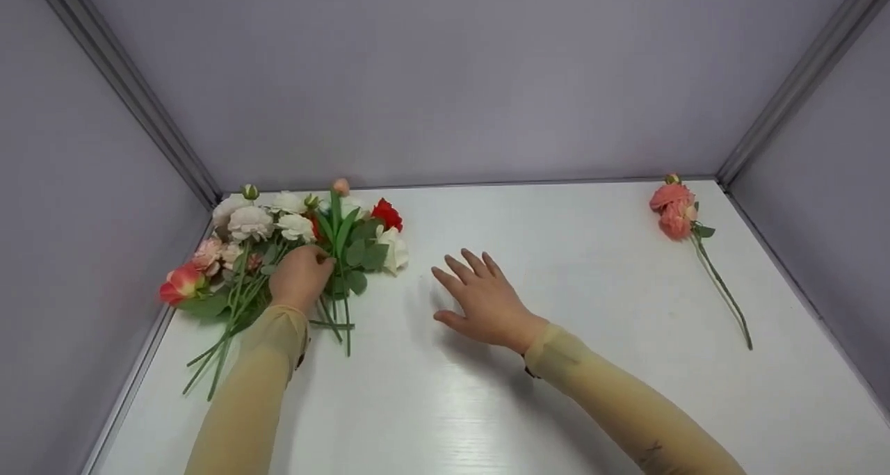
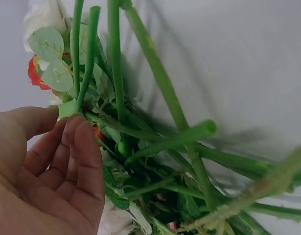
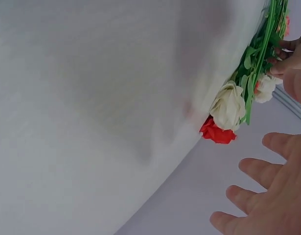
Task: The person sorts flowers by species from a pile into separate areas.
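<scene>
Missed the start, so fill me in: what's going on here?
A person is handling flowers with stems and leaves at a white table. Their left hand pinches a green plant part in the flower pile on the left. The right hand, fingers spread, is over the middle of the table, holding nothing. A pink flower stem lies apart on the right.

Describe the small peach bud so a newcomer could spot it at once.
On the white table, find the flower pile at the left of the head view, where the left hand is. Beyond that hand, at the pile's back edge by the wall, is the peach bud, topping long green leaves. It is closed, unlike the white blooms, and peach, unlike the green buds.
</scene>
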A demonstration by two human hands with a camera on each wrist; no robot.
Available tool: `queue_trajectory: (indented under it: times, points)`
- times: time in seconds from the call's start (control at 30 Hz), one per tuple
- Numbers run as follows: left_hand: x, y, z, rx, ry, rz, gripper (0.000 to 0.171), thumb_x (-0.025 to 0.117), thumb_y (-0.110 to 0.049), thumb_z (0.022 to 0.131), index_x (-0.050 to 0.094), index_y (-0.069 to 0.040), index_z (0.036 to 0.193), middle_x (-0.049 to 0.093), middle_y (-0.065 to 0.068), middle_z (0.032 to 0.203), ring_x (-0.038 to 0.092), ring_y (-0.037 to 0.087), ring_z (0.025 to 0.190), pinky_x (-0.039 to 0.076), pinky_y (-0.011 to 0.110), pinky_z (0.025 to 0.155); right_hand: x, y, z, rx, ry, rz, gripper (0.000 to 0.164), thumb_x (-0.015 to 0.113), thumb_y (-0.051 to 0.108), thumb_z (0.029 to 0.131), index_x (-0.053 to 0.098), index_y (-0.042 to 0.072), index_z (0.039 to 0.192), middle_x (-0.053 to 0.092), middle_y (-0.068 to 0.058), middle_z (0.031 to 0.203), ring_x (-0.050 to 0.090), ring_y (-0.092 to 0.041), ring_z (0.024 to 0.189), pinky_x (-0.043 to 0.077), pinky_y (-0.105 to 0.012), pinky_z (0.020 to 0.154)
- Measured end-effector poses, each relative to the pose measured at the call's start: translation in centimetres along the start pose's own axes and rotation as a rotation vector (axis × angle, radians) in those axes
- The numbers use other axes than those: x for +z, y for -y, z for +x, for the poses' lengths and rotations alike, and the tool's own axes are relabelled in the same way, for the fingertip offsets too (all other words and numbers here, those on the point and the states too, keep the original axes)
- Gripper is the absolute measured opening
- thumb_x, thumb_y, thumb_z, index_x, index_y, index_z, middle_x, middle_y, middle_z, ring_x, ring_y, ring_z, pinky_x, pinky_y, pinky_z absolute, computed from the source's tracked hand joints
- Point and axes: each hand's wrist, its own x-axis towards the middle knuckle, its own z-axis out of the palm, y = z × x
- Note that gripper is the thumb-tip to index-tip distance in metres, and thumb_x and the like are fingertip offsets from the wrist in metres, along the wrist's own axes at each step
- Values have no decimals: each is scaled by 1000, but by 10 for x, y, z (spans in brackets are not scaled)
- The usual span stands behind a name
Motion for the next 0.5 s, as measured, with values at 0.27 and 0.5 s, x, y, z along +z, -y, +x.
queue_trajectory:
  times: [0.27, 0.5]
  points:
    - [4, 0, 14, -100, 40, -26, 30, 61, -31, 104, 73, -3, 108, 70, 13, 93, 60, 24, 71, 48, 39, 60, 6, 5, 0, -21, 24, -1, 71, 51, 59, 102, 37, 20, 160, 34, -10, 164, 19, -36, 154, 13, -57, 123]
    - [4, 1, 15, -109, 68, -91, 27, 60, -25, 103, 69, -3, 91, 59, 5, 71, 52, 20, 62, 44, 37, 58, 5, -3, -3, -1, 9, -5, 68, 54, 56, 103, 41, 18, 158, 38, -11, 162, 21, -36, 153, 15, -56, 123]
